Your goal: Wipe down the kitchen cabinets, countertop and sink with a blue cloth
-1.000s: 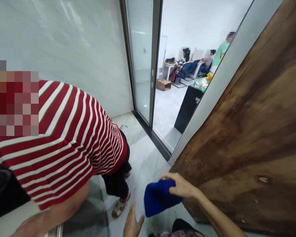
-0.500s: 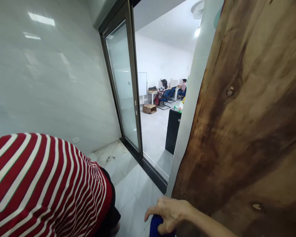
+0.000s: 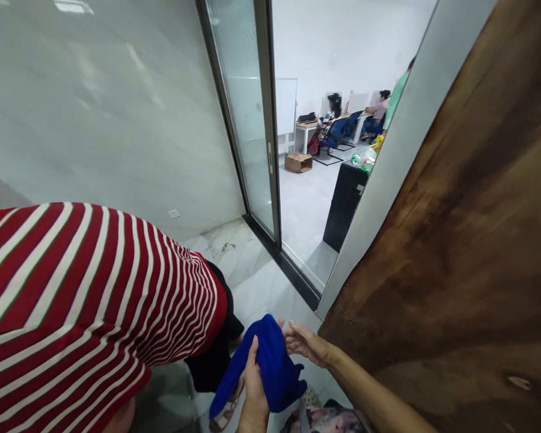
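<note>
A blue cloth [image 3: 270, 361] hangs in loose folds at the bottom centre of the head view. My left hand [image 3: 255, 385] is closed on its near side, thumb up along the fabric, with the fingers mostly behind it. One long end of the cloth droops to the lower left. At the cloth's right edge is my right hand [image 3: 307, 344], fingers stretched out and apart. Its fingertips are close against the cloth; whether they touch it is unclear.
A person in a red-and-white striped shirt [image 3: 103, 282] bends over close on my left. At right stands a large brown wooden slab [image 3: 455, 240]. Ahead, a sliding glass door [image 3: 247, 114] opens onto a room with a black cabinet [image 3: 342, 204], cardboard box [image 3: 298, 162], desks and seated people.
My left hand has come into view and grips the blue cloth, which has risen and spread out. My right hand's fingers have straightened. The view has tilted down.
</note>
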